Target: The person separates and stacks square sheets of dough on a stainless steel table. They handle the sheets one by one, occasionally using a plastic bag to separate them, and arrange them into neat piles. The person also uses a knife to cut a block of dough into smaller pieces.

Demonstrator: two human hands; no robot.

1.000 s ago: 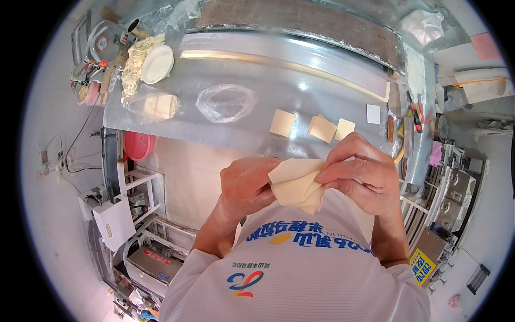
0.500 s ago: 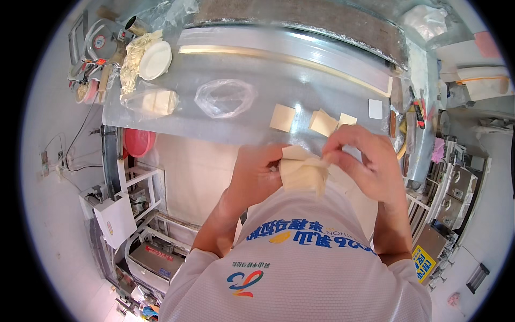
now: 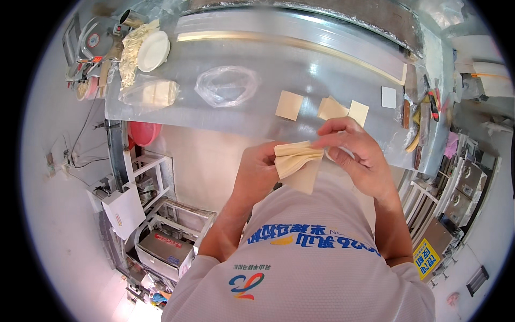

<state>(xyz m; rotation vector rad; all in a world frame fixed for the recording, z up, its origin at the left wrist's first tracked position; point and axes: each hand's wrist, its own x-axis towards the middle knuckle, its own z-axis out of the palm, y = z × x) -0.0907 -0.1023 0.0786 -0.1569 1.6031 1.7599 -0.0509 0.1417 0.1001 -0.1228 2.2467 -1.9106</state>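
Observation:
In front of my shirt, my left hand (image 3: 256, 174) grips a stack of thin, square, pale-yellow dough wrappers (image 3: 296, 161) by its left side. The sheets fan apart along the top, and one flat sheet hangs lower than the others. My right hand (image 3: 358, 161) is at the stack's upper right corner, its forefinger and thumb curled around the sheet edges. Just beyond my hands, a single square wrapper (image 3: 289, 105) lies on the metal table (image 3: 214, 121). To its right are overlapping wrappers (image 3: 331, 108) and another wrapper (image 3: 359, 112) close to my right hand.
A crumpled clear plastic bag (image 3: 226, 87) lies mid-table. At the left are a bagged pale block (image 3: 159, 93), a white bowl (image 3: 153, 51) and heaped dough strips (image 3: 130, 56). A white card (image 3: 388, 97) and red-handled tools (image 3: 432, 99) sit at the right.
The stack has tilted and its top edges now fan open, with one sheet hanging down. My right fingers have shifted left along its corner. The view has shifted slightly.

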